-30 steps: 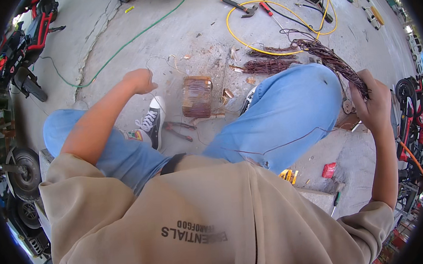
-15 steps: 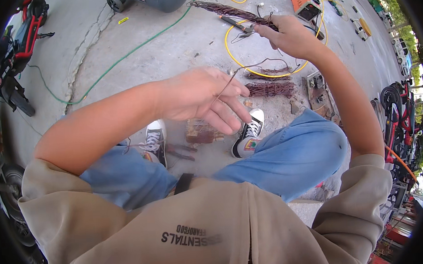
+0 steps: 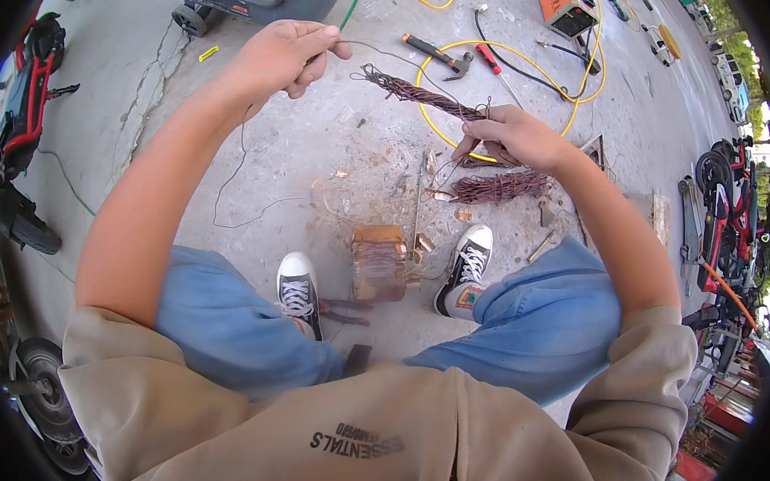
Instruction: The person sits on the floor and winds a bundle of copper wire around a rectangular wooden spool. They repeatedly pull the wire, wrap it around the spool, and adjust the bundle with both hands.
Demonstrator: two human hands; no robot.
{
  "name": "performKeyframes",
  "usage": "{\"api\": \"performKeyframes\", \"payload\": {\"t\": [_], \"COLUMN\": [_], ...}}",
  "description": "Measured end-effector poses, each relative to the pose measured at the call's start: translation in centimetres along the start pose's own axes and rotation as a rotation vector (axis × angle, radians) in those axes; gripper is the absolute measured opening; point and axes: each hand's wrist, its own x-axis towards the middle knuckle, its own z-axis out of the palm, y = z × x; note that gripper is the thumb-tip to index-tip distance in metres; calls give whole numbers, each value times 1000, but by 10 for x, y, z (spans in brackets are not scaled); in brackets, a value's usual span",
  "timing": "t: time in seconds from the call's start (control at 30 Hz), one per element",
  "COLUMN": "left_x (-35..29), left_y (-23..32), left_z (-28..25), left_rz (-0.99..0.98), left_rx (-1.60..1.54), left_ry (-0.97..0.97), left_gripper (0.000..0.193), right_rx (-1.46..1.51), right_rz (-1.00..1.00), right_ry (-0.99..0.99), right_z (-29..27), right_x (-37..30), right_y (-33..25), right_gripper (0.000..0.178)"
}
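Up at the left, my left hand pinches a thin dark wire. One length of that wire hangs down and curls over the ground, while another stretches right toward the bundle. My right hand is closed around a long bundle of reddish-brown wire, its looped far end pointing up and left. Below this hand, a second wire bundle lies on the concrete. Between my shoes sits a block wound with copper-coloured wire, with small scraps around it.
Beyond the bundle lie a hammer and a red-handled screwdriver by a looped yellow hose. An orange boxy machine stands farther right. A dark wheeled machine is at the top. Scooters line both sides.
My left hand has moved up and left from in front of my knees, and now pinches the wire, drawn out from the bundle. My right hand has come lower with its bundle.
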Motion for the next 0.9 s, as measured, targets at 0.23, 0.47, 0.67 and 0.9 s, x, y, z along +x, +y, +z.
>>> {"api": "performKeyframes", "payload": {"t": [0.23,0.47,0.67,0.9], "left_x": [67,-23,-41,-61], "left_y": [-79,49,12,12], "left_z": [-55,85,130,140], "left_rz": [-67,847,737,299], "left_rx": [286,1005,1187,690], "left_ry": [486,-23,-94,-507], "left_gripper": [40,82,84,44], "right_rx": [-1,-233,70,534], "right_rz": [61,-39,-150,34], "right_ry": [12,203,80,-66], "right_z": [21,41,67,79], "right_x": [-24,-51,-84,-117], "right_y": [-11,-3,-11,-13], "right_gripper": [45,37,31,38]}}
